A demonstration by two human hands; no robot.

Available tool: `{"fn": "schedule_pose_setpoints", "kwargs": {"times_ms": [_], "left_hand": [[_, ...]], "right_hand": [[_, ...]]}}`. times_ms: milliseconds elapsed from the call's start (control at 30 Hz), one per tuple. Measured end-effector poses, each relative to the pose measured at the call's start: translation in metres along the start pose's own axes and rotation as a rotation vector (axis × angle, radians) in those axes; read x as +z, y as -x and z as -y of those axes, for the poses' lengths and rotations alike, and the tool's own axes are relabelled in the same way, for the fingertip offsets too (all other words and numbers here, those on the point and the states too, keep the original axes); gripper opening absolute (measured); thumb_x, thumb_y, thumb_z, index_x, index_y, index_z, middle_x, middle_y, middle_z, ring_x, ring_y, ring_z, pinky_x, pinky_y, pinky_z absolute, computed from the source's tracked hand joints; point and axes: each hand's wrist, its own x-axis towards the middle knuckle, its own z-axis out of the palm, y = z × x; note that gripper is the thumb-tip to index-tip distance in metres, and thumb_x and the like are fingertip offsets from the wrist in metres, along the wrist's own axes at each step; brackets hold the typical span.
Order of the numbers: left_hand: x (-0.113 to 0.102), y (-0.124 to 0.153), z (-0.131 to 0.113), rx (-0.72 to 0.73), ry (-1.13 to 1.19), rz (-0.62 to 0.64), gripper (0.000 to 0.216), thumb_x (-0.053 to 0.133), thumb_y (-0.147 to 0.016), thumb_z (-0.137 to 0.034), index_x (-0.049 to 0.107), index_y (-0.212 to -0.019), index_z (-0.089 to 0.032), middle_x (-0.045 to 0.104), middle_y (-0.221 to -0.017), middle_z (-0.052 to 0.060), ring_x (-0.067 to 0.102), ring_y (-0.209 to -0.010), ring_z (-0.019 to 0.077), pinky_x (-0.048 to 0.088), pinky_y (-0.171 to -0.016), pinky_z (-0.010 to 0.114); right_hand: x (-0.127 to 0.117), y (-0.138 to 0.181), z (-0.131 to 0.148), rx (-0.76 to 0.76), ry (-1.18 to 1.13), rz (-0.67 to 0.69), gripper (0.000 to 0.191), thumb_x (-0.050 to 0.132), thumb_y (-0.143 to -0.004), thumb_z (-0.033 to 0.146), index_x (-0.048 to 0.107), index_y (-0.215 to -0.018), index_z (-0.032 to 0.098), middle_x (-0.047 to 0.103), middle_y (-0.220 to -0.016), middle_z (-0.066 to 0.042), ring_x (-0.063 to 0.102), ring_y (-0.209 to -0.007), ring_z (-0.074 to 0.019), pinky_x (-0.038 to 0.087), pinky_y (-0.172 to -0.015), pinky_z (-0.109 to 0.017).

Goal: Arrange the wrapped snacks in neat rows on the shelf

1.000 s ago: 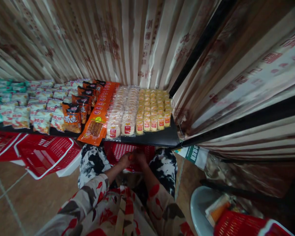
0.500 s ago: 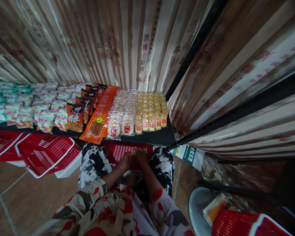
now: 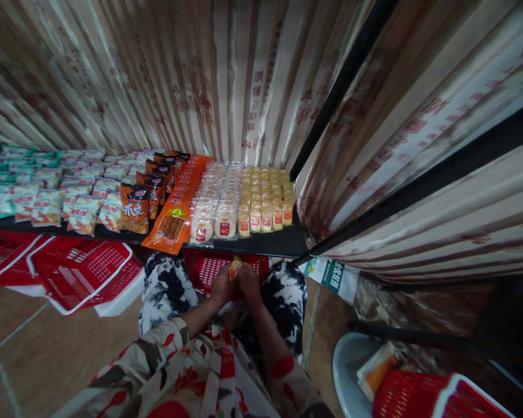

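Note:
Between my knees, above a red basket (image 3: 209, 270), both hands meet around a small yellow wrapped snack (image 3: 234, 268) with red print. My left hand (image 3: 221, 286) is closed on its left side. My right hand (image 3: 249, 283) grips it from the right with bent fingers. Similar yellow snacks (image 3: 265, 200) stand in rows at the right end of the black shelf (image 3: 261, 246) ahead. Beside them are rows of clear-wrapped round white biscuits (image 3: 213, 203).
A flat orange snack bag (image 3: 172, 215), dark orange bags (image 3: 135, 209) and white-red packets (image 3: 85, 215) line the shelf's left. Red baskets (image 3: 85, 273) sit below. To my right are black poles (image 3: 344, 87), a pale basin (image 3: 344, 371) and another red basket (image 3: 409, 395). Pleated curtain (image 3: 226, 75) hangs behind.
The snack has turned upward between my fingers, and its printed side now shows more. My right hand has shifted slightly, and the view has moved a little.

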Motion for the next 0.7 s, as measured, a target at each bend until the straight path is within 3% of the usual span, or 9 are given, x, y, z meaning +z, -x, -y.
{"fn": "schedule_pose_setpoints", "kwargs": {"times_ms": [367, 533, 700], "left_hand": [[-0.009, 0.006, -0.018, -0.021, -0.066, 0.026, 0.034, 0.036, -0.093, -0.025, 0.055, -0.119, -0.017, 0.063, -0.119, 0.009, 0.058, -0.11, 0.0193, 0.041, -0.096, 0.03], [-0.008, 0.006, -0.026, -0.023, -0.121, 0.053, 0.032, 0.04, -0.091, -0.025, 0.056, -0.116, -0.016, 0.064, -0.117, 0.012, 0.059, -0.107, 0.0225, 0.041, -0.094, 0.032], [-0.008, 0.007, -0.035, -0.023, -0.11, 0.056, 0.027, 0.043, -0.09, -0.027, 0.056, -0.113, -0.019, 0.066, -0.112, 0.008, 0.061, -0.104, 0.0204, 0.043, -0.089, 0.028]], "right_hand": [[-0.011, 0.014, 0.008, 0.024, 0.144, -0.095, 0.044, 0.033, -0.086, 0.035, 0.055, -0.119, 0.015, 0.07, -0.1, -0.009, 0.064, -0.092, -0.0215, 0.046, -0.081, -0.03], [-0.016, 0.019, 0.013, -0.001, 0.149, -0.12, 0.05, 0.032, -0.086, 0.036, 0.05, -0.126, 0.011, 0.069, -0.102, -0.012, 0.064, -0.095, -0.0224, 0.046, -0.083, -0.031], [-0.023, 0.02, 0.017, -0.022, 0.135, -0.159, 0.051, 0.032, -0.085, 0.037, 0.05, -0.126, 0.011, 0.067, -0.109, -0.014, 0.062, -0.101, -0.0227, 0.045, -0.088, -0.032]]}}
